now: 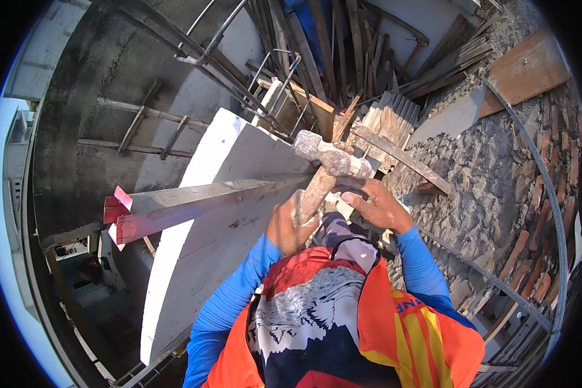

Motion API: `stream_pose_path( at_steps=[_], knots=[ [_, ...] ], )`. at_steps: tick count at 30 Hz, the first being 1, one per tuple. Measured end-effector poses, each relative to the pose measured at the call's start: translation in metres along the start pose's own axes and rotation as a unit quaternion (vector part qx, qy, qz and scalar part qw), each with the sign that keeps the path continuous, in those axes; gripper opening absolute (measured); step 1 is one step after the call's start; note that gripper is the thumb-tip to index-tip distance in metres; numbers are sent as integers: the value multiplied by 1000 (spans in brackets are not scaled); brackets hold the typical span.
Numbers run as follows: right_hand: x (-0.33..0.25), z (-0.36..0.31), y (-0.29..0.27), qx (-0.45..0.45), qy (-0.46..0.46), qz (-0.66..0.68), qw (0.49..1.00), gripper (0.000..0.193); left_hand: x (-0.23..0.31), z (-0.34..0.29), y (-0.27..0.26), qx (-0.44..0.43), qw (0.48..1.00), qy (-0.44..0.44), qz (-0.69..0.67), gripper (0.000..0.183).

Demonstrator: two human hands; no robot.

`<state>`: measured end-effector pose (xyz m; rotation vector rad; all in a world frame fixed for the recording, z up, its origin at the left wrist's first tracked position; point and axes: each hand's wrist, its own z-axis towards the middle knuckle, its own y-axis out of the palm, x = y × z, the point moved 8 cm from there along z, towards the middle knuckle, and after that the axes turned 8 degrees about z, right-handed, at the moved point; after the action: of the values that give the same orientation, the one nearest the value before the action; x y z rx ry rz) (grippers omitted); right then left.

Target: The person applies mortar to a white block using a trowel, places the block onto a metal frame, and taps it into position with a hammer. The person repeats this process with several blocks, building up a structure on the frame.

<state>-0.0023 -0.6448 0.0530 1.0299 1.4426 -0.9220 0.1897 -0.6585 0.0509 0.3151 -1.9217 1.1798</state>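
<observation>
My left hand (291, 223) is wrapped round the short handle of a hammer (335, 161). Its blunt, double-faced head is crusted with pale mortar. Just right of the head is my right hand (383, 208), fingers curled inward; the hammer partly covers them, and what they grip is hidden. To the left stands a pale wall panel (204, 278) with a bright white top edge. Across that edge rests a long metal bar (200, 200) with red-painted ends, running in toward the hammer.
Steel rebar (220, 64) rises beyond the panel. Timber planks (333, 45) are stacked at the back. On the right are rough mortar (472, 200), rows of bricks (556, 194), a brown board (527, 71) and a curved grey pipe (543, 174). A loose wood strip (407, 158) lies near my right hand.
</observation>
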Motion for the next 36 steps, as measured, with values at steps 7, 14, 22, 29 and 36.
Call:
stream_pose_path(
  at_steps=[7, 14, 22, 29, 36],
  knots=[
    [8, 38, -76, 40, 18, -134, 990, 84, 5, 46, 1, -94, 983, -35, 156, 52],
    [65, 83, -184, 270, -18, 73, 960, 53, 5, 3, -34, 105, 984, -44, 135, 59],
    [98, 126, -207, 357, 6, 111, 927, 41, -45, -183, -130, 317, 840, -205, 391, 14],
    [112, 167, -124, 370, -62, 104, 921, 44, -72, -103, -199, 202, 841, -141, 482, 91],
    [112, 162, -157, 382, -48, 56, 921, 54, -153, -125, -213, 145, 892, -210, 373, 92]
  ],
)
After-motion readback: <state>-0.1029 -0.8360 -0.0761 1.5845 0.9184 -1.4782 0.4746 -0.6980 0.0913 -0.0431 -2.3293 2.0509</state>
